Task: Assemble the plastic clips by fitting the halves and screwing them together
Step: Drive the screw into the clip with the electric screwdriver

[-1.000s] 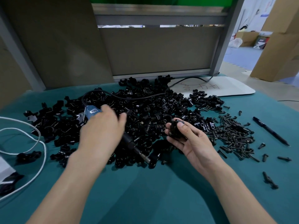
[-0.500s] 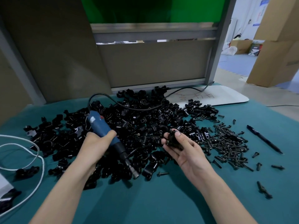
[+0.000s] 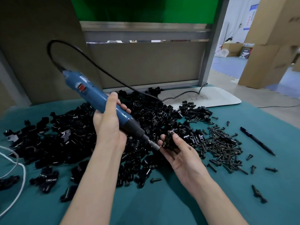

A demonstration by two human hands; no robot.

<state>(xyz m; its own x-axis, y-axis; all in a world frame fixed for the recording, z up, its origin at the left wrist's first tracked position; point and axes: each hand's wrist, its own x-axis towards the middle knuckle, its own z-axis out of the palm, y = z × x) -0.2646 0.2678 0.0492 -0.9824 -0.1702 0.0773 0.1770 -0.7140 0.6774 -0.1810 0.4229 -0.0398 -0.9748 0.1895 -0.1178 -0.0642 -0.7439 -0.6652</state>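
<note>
Grips a blue electric screwdriver (image 3: 100, 101) in the left hand (image 3: 110, 127), bit almost touching a black clip (image 3: 168, 141) pinched in the right hand (image 3: 180, 153), just above the near edge of the clip-half pile (image 3: 73, 140). Best done seating the bit square, halves squeezed flush.

black clip halves (image 3: 68, 140) crowd the table's (image 3: 146, 207) middle, screws (image 3: 222, 146) its right; the near strip lies bare.
</note>
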